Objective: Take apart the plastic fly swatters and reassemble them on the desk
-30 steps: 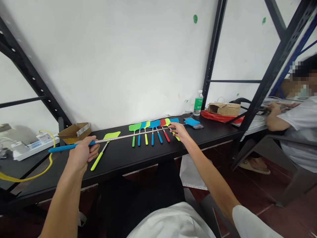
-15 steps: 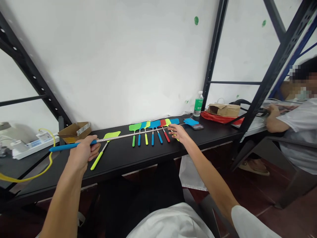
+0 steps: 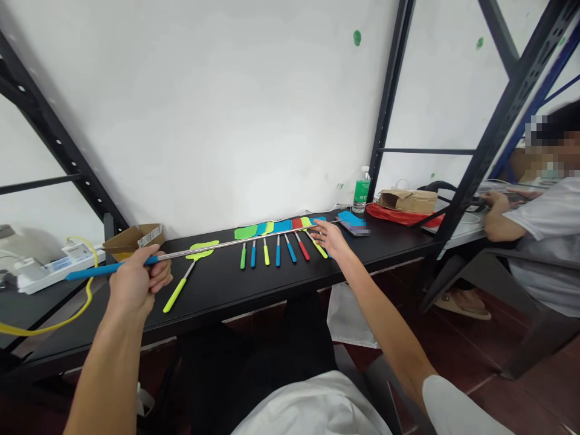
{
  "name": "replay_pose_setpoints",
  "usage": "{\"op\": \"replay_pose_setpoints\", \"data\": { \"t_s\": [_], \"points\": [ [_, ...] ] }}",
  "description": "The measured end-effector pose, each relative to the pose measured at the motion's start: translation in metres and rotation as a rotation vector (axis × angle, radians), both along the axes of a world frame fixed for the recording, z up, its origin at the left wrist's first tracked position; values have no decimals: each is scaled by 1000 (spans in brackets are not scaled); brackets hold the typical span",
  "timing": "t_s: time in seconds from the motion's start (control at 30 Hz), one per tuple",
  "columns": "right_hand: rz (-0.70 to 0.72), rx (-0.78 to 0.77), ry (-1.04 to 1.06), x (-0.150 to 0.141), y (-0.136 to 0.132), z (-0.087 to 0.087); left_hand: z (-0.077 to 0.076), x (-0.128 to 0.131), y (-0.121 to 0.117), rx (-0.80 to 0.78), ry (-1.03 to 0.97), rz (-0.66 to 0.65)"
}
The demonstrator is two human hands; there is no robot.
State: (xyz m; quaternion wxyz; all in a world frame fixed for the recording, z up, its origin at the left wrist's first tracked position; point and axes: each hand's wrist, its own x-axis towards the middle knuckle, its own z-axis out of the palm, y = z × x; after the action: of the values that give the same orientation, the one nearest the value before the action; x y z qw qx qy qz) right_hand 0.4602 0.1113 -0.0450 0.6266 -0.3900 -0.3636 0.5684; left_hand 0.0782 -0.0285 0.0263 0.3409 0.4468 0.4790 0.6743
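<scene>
My left hand [image 3: 133, 281] is wrapped around the blue handle of a long telescopic fly swatter [image 3: 235, 243]. Its metal shaft runs across the table to a blue head at the right. My right hand [image 3: 334, 240] has the thin far part of the shaft between thumb and forefinger, just short of the head; the other fingers are loosely spread. Below the shaft lies a row of short fly swatters [image 3: 278, 255] in green, blue, yellow and red, heads toward the wall. A separate yellow-green fly swatter [image 3: 176, 294] lies nearer my left hand.
On the black table [image 3: 217, 281] are a cardboard box [image 3: 129, 238] and power strip [image 3: 61, 269] at left. A water bottle [image 3: 361, 192], phone [image 3: 357, 230], red bag [image 3: 399, 215] and brown package [image 3: 408, 199] are at right. Another person [image 3: 544, 235] sits beyond the rack post.
My left hand has moved left with the blue handle, while the blue head and my right hand stay almost in place. The shaft spans a longer distance.
</scene>
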Motion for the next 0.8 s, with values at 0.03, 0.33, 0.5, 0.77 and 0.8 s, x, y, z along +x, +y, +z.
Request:
{"op": "replay_pose_setpoints", "data": {
  "t_s": [0.03, 0.33, 0.5, 0.77, 0.8],
  "points": [
    [-37, 11, 30, 2, 1, 0, -1, -4, 1, 11, -14, 16],
    [-232, 60, 373, 22, 7, 1, -2, -30, -1, 85, -140, 60],
    [-245, 118, 361, 36, 12, 0, -2, -36, -2, 107, -156, 108],
    [-267, 165, 428, 47, 13, -1, -2, -52, -1, 91, -186, 229],
    [-264, 161, 433, 47, 13, 0, -3, -54, -1, 99, -181, 239]
  ]
}}
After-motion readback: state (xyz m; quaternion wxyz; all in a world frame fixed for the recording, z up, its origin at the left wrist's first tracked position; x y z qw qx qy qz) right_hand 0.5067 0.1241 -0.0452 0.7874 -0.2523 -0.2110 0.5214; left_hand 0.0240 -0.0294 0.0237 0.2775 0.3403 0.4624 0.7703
